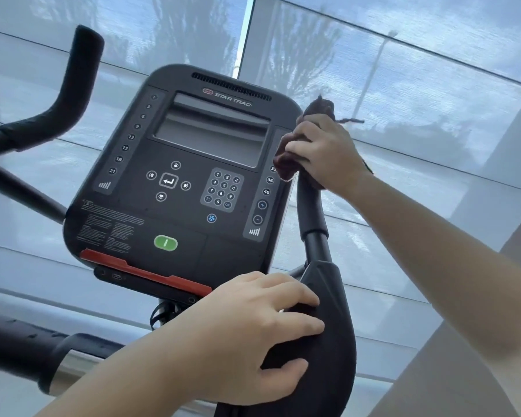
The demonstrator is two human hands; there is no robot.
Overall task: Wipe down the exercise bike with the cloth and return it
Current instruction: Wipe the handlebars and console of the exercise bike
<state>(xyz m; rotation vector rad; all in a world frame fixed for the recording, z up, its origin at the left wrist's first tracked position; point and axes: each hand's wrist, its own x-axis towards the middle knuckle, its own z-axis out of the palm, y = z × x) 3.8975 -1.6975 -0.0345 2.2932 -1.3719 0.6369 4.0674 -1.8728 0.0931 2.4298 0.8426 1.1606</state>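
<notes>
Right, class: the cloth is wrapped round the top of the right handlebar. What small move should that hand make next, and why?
Probably slide the right hand, gripping the cloth, down the handlebar grip. The cloth covers only the grip's top end, the length below it is bare, and the left hand holds the arm pad lower down, which seems to steady the bike.

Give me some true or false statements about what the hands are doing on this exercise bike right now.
1. The right hand grips the cloth around the top of the right handlebar. True.
2. The left hand holds a spray bottle. False: it grips the black pad below that handlebar.
3. The console screen shows workout numbers. False: it is blank.
4. The left handlebar has no hand on it. True.
</notes>
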